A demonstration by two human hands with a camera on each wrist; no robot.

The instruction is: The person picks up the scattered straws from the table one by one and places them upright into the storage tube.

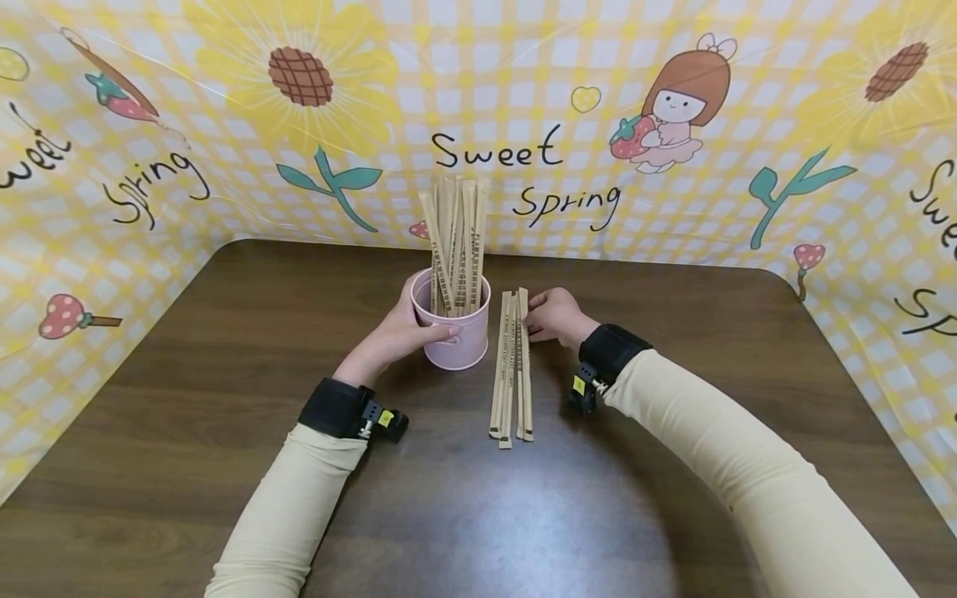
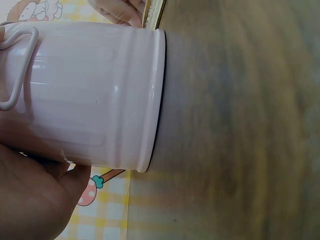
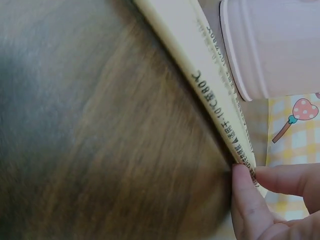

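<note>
Nearest on the dark wooden table (image 1: 463, 515) lie the near ends of a small bundle of paper-wrapped chopsticks (image 1: 512, 365), about four or five sleeves side by side, running from near to far just right of centre. These are what is left to handle, as far as the pictures show.

At the far end of that bundle sits the right hand (image 1: 555, 316). Its fingers are curled down over the tips of the sleeves; the right wrist view shows a fingertip (image 3: 243, 192) and thumb closing on the end of one printed wrapper (image 3: 210, 90), so the hand appears to be pinching a piece free of the pile, though it has not lifted off the table.

Just left of the bundle stands the pink metal bucket (image 1: 458, 328), upright on the table, apart from the loose sleeves by a narrow gap. The left hand (image 1: 404, 332) is wrapped round its left side, thumb across the front wall, steadying it; the left wrist view shows the palm against the ribbed wall (image 2: 95, 95) and its wire handle loop.

Standing in the bucket, a larger bunch of wrapped chopsticks (image 1: 454, 241) fans upward, roughly a dozen. Judging by the two piles, most of the loading looks done, with a handful remaining.

Farthest back hangs a yellow checked backdrop (image 1: 673, 208) printed with "Sweet Spring".
</note>
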